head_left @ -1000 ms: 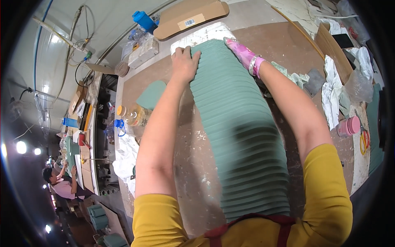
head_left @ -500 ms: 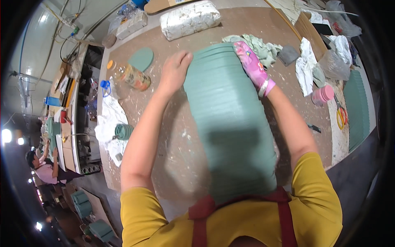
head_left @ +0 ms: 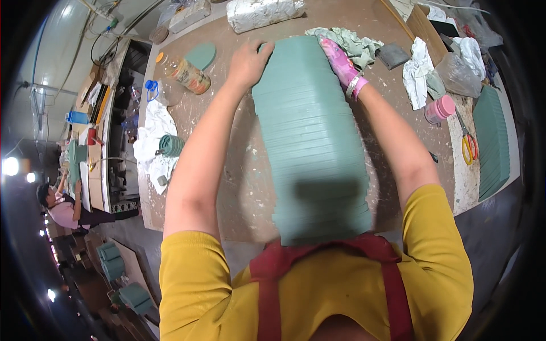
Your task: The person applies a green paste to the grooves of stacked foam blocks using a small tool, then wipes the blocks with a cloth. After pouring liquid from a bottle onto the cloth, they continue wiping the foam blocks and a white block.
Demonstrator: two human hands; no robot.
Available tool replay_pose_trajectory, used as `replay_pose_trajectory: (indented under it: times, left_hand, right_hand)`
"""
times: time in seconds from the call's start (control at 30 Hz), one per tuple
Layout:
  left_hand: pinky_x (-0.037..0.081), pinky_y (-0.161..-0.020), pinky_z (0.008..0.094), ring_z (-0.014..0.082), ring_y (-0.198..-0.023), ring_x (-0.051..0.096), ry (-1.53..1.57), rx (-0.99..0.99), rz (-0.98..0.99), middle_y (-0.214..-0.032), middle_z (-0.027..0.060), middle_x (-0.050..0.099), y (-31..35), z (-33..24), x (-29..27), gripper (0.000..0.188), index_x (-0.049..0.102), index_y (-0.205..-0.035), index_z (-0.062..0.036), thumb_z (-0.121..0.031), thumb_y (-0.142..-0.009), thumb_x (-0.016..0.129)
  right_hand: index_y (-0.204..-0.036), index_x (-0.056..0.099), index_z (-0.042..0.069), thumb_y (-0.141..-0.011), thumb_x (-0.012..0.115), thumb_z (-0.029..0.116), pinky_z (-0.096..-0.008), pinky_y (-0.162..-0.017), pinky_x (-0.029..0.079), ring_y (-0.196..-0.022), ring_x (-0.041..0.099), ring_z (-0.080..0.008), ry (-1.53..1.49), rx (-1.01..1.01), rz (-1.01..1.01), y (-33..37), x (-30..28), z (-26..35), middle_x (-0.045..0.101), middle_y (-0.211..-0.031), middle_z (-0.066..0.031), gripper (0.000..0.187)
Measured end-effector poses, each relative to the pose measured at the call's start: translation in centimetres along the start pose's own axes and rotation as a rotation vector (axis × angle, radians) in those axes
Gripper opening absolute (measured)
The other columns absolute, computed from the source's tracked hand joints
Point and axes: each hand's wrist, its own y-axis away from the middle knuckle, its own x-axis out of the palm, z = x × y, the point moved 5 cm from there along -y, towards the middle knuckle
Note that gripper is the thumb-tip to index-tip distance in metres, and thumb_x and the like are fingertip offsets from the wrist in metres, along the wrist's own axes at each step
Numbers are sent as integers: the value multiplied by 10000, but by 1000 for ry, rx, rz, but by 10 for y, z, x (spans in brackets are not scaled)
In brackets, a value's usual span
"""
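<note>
A long stack of thin green sheets (head_left: pixel 310 133) with uneven edges lies on the brown work table (head_left: pixel 239 187), running from its far side toward my apron. My bare left hand (head_left: pixel 249 63) holds the far left side of the stack, thumb apart from the fingers. On the far right side, my right hand (head_left: pixel 339 63), in a pink flowered covering, presses against the stack, its fingertips partly hidden along the edge. The two hands clasp the far end between them. A dark shadow falls over the near part of the stack.
A white wrapped block (head_left: pixel 264 14) and a crumpled greenish cloth (head_left: pixel 352 48) lie beyond the stack. To the left are a jar (head_left: pixel 193 77), a green disc (head_left: pixel 201 55) and a white cloth (head_left: pixel 156 131); to the right, a pink-lidded jar (head_left: pixel 439 109) and scissors (head_left: pixel 469 148). A co-worker (head_left: pixel 62 207) stands far left.
The view has tilted, so the table appears higher in the picture. The far end of the stack looks flatter, with less ridging. Both hands remain at its far sides.
</note>
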Motion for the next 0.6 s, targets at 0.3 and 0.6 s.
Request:
replay_pose_trajectory:
  times: [0.3, 0.6]
  left_hand:
    - [463, -854, 437, 409, -976, 586, -57, 18, -7, -1023, 240, 635, 16, 1, -4, 483, 656, -1052, -22, -450, -889, 502]
    - [459, -854, 388, 363, -979, 606, -9, -16, 114, -1029, 204, 651, 13, 4, -5, 471, 655, -1068, -49, -453, -928, 457]
  right_hand:
    - [-1309, 469, -12, -958, 378, 532, -324, -1024, 345, -1187, 503, -271, 117, 41, -56, 13, 3, 18, 536, -1289, -162, 654]
    - [-1271, 514, 37, -959, 431, 472, -399, -1029, 365, -1210, 483, -375, 449, -200, -35, 11, 7, 70, 511, -1298, -224, 542]
